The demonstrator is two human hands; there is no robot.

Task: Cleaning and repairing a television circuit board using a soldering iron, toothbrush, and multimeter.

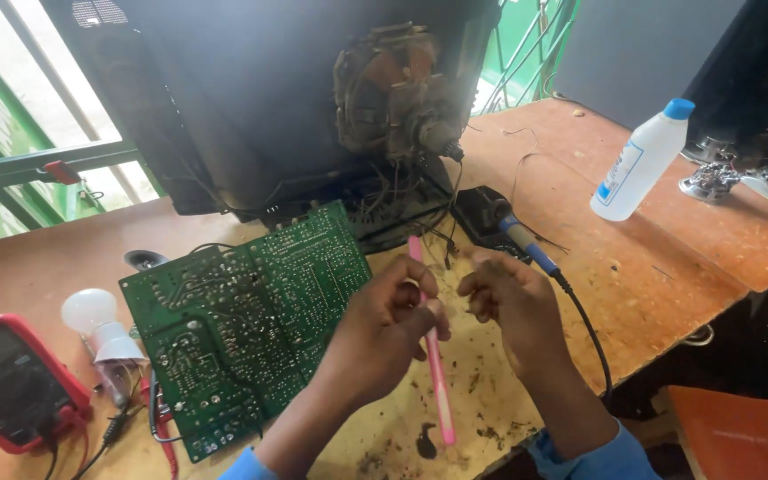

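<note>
Pinching a slim pink stick (431, 356) at the frame's centre, the left hand (386, 329) is keeping its grip closed around it, just right of the green circuit board (242, 320) lying on the tabletop (668, 240). The right hand (507, 300) is hovering beside it with fingers curled; whether they are gripping anything I cannot tell.

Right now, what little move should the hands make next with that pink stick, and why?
Probably bring the right hand onto the top end of the pink stick. The left hand grips it upright beside the green circuit board, and the right hand's fingertips hover close to it, holding nothing I can see.
</note>
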